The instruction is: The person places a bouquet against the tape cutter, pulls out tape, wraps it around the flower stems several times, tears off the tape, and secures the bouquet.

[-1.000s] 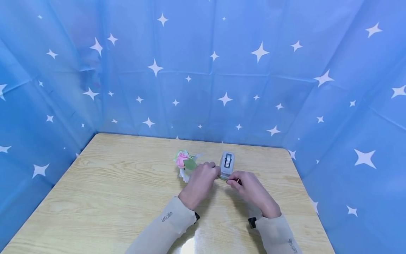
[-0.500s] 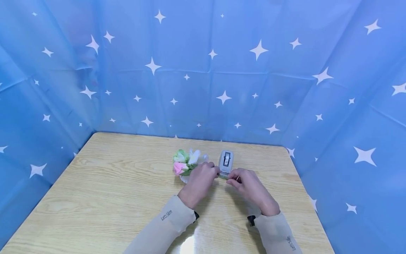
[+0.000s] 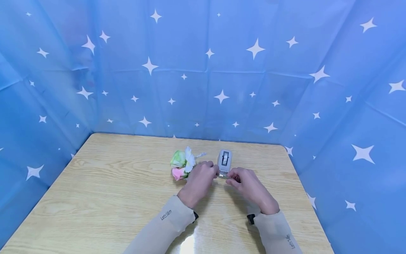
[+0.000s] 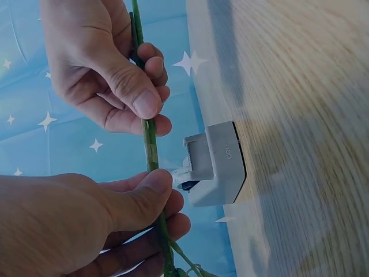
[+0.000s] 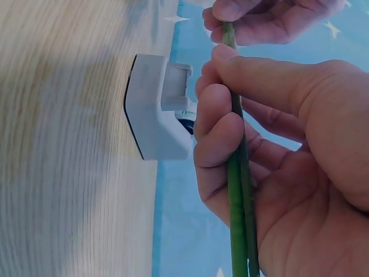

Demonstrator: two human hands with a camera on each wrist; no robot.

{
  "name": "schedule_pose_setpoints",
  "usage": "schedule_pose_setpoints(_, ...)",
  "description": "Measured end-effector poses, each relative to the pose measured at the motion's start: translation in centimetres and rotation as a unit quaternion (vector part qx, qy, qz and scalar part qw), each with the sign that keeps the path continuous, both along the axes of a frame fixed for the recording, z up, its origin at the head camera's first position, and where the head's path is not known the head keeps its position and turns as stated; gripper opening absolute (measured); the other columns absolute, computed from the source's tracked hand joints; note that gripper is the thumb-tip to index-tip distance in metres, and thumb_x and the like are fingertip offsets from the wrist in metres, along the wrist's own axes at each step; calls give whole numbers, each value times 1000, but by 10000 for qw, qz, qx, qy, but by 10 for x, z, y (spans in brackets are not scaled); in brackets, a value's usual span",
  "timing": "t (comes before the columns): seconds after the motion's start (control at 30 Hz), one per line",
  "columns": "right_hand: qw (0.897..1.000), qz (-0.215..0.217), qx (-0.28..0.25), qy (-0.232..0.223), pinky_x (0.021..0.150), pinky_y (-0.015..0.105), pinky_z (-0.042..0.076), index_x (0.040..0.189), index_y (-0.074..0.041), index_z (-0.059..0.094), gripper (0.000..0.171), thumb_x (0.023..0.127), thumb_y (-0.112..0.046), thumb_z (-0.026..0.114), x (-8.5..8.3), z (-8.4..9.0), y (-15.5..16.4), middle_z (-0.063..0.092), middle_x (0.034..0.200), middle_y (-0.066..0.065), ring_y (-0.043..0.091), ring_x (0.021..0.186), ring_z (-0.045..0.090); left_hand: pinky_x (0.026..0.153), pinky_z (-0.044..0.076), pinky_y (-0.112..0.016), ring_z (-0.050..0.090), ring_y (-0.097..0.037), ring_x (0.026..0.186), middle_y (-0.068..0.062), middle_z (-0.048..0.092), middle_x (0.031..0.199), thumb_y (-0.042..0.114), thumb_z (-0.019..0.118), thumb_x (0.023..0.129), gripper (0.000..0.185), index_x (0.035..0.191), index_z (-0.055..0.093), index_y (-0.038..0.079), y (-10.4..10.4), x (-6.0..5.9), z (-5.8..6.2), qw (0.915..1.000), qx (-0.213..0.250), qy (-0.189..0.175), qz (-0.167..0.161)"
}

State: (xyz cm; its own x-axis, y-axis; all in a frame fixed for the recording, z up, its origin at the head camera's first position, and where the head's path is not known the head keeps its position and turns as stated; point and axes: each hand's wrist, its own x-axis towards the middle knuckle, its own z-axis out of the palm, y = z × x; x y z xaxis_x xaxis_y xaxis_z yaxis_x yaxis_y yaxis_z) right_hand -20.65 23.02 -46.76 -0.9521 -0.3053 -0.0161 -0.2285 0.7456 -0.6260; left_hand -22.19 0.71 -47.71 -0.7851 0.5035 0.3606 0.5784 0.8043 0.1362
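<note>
Artificial flowers in a bunch, with a green rose [image 3: 178,158], a pink rose [image 3: 179,173] and a white bloom [image 3: 190,160], stick out left of my left hand [image 3: 200,180]. That hand pinches their green stems [image 4: 151,135] between thumb and fingers. My right hand [image 3: 250,187] grips the stems farther along, the thumb pressing on them; two stems [image 5: 237,196] run side by side across its palm. Between the hands, a shiny band of clear tape [image 4: 151,153] shows on the stem. Just beyond stands a grey tape dispenser [image 3: 225,168], its toothed cutter facing the hands.
The dispenser and hands are over a light wooden table [image 3: 104,190]. A blue curtain with white stars [image 3: 203,70] hangs behind the table and along both sides.
The flower bunch has turned about its stems: the pink rose has moved down and the green rose has come up above it. Both hands stay almost in place, still holding the stems.
</note>
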Motion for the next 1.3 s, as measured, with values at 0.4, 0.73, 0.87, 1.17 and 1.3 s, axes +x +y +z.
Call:
schedule_pose_setpoints(0.4, 9997, -59, -117, -212, 71, 24, 53, 119, -13, 87, 13, 116, -20, 76, -1, 0, 0, 84, 108, 3, 11, 84, 64, 74, 63, -30, 70, -14, 80, -1, 77, 92, 15, 93, 99, 6, 102, 88, 14, 0, 0, -3, 9995, -98, 287, 27)
schedule_pose_setpoints(0.73, 9996, 120, -90, -239, 64, 25, 45, 123, -12, 86, 19, 119, -21, 70, 0, 1, -1, 79, 97, 4, 12, 75, 57, 76, 64, -30, 70, -14, 82, 0, 78, 95, 19, 90, 102, 5, 106, 89, 16, 2, 2, -3, 9994, -118, 310, 67)
schedule_pose_setpoints(0.87, 9994, 130, -105, -308, 63, 25, 45, 119, -11, 85, 20, 120, -19, 67, 1, 1, -1, 79, 95, 5, 13, 72, 57, 77, 64, -29, 69, -14, 83, 0, 77, 96, 15, 90, 102, 4, 105, 89, 17, 1, 2, -3, 9993, -84, 344, 77)
schedule_pose_setpoints(1.17, 9991, 192, -44, -372, 69, 26, 49, 116, -8, 82, 20, 121, -15, 64, -1, -2, 0, 75, 89, 5, 12, 74, 60, 79, 64, -30, 70, -14, 83, 0, 77, 96, 12, 90, 103, 5, 102, 87, 16, 2, 2, -4, 9986, -109, 513, 48)
schedule_pose_setpoints(1.3, 9992, 211, -62, -345, 69, 25, 50, 116, -7, 82, 19, 121, -14, 64, -2, -3, 1, 74, 88, 6, 11, 72, 58, 77, 63, -30, 70, -15, 82, 0, 77, 95, 12, 91, 102, 6, 101, 85, 15, 3, 1, -6, 9981, -106, 603, 41)
